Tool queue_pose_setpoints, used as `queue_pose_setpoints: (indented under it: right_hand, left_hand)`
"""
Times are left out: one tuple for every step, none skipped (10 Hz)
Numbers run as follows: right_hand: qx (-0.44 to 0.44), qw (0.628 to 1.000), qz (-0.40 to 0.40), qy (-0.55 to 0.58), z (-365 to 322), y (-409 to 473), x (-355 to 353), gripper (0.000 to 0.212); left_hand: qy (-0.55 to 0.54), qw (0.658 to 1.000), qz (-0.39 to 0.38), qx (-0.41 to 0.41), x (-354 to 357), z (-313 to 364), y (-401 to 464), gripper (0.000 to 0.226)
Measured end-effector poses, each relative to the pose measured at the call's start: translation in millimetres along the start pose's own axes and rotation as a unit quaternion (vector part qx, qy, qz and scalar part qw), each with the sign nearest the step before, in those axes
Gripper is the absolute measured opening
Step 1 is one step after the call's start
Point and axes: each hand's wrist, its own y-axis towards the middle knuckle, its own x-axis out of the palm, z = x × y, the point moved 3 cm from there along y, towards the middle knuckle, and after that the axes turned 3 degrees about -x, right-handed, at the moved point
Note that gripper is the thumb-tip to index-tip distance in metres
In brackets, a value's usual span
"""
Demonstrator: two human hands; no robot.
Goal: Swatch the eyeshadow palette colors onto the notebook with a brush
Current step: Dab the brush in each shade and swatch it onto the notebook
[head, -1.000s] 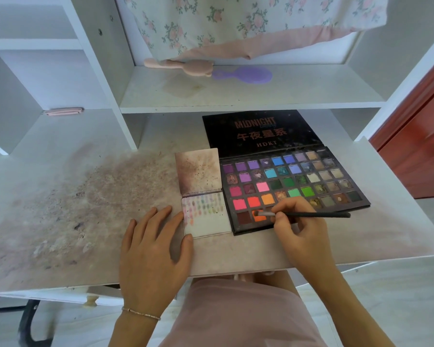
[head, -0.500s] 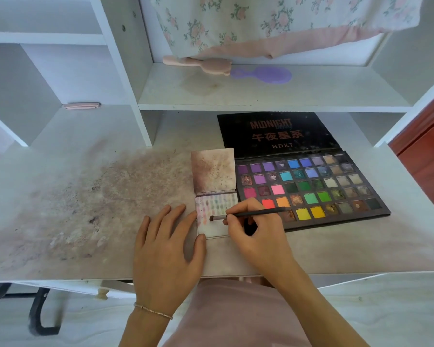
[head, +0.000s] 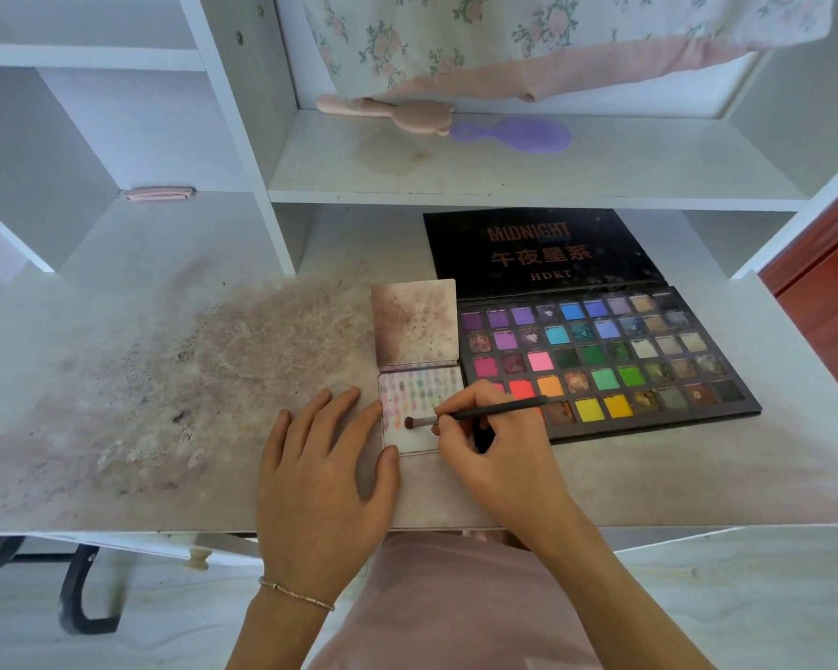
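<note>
Since a second ago the right hand [head: 494, 452] has carried the brush [head: 475, 414] from the palette [head: 649, 350] leftward to the notebook [head: 407, 435] at frame centre — fingers pinching the handle, shaft level, tip pointing left on the page. Left hand [head: 320, 481] lies flat beside it — thumb touching the notebook's corner.

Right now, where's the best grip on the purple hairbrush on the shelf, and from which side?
Take the purple hairbrush by its narrow handle, at its left end. That end abuts the pink brush, so come down from above and the front; the shelf is open there, and the brush lies flat.
</note>
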Motion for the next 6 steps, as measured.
queue_pose_setpoints:
  right_hand:
    - [0.001,1.0,0.003,-0.007,-0.5,1.1,0.4,0.009]
    - [0.001,1.0,-0.002,-0.014,0.1,0.7,0.7,0.009]
    - [0.006,1.0,-0.009,-0.007,1.0,-0.3,0.4,0.011]
    - [0.002,1.0,-0.003,-0.011,0.5,0.4,0.5,0.01]
    - [-0.003,1.0,0.003,-0.016,0.3,0.6,0.5,0.009]
    - [-0.001,1.0,-0.001,-0.006,0.9,-0.4,0.1,0.012]
  left_hand:
    - [-0.002,1.0,0.001,0.0,-0.2,-0.1,-0.2,0.046]
    - [0.0,1.0,0.002,0.001,0.1,0.0,-0.1,0.046]
    - [0.0,1.0,0.002,0.002,0.5,-0.2,0.0,0.046]
    - [0.001,1.0,0.003,0.002,1.1,-0.4,0.1,0.046]
    - [0.0,1.0,0.004,0.002,1.5,-0.4,0.2,0.045]
    - [0.0,1.0,0.003,0.0,1.4,-0.2,0.2,0.045]
